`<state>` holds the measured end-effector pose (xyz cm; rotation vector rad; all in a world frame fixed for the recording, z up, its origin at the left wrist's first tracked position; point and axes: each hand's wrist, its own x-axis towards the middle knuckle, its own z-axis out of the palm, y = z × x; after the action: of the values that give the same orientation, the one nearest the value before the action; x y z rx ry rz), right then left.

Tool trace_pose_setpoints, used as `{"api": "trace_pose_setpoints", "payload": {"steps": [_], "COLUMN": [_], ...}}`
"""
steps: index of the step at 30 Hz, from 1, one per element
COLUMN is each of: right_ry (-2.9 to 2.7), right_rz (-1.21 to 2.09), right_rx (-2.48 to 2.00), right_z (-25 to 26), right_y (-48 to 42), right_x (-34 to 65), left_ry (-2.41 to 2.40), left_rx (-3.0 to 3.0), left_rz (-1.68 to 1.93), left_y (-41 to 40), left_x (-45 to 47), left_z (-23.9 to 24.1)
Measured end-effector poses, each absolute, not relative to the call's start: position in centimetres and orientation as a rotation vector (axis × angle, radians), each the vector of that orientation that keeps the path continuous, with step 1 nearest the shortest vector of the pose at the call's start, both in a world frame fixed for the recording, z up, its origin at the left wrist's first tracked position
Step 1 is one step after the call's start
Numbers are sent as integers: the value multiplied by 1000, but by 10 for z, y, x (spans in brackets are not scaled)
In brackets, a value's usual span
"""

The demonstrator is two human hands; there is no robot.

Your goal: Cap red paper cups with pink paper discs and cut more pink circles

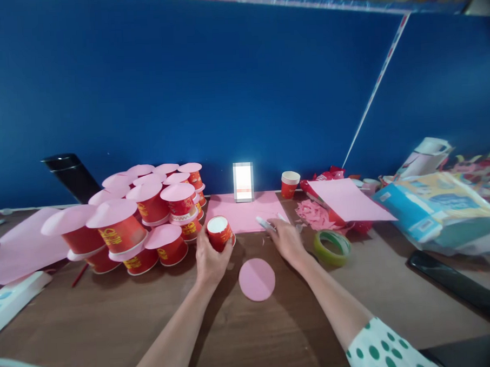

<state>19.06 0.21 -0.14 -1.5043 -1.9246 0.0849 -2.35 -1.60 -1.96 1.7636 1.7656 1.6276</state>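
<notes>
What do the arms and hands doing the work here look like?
Both are a person's: left hand and right hand, without gloves. The right arm wears a white sleeve with green oval spots; the left forearm shows no sleeve.

Single head cam, facing forward and down over tabletop toward blue wall, fairly near left hand and right hand.

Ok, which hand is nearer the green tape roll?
Right. The right hand is just left of the tape roll, apart from it; the left hand is well farther left, around a red cup.
</notes>
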Motion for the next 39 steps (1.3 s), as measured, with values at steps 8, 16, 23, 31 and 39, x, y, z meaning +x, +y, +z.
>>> {"api": "trace_pose_setpoints", "payload": {"steps": [8,16,23,31,39], "right_ry": [-1526,-1520,-1385,-1042,-1048], "right_rz": [740,799,867,647,476], "right_rx": [-1057,-915,-978,-1067,-1145], "right_z": [0,5,1,3,10], "right_y": [5,-1,0,8,1], "right_x": [189,180,182,196,196], "left_ry": [1641,1610,1663,1754,1883], "left_rx": [1797,1795,1816,1793,1763], "left_rz": [1509,1457,1395,1452,1595], "left_y": [-17,-18,-19,-17,-15], "left_x": [-19,-18,-15,-18,-23], "left_z": [-24,-22,-18,-18,-16]}}
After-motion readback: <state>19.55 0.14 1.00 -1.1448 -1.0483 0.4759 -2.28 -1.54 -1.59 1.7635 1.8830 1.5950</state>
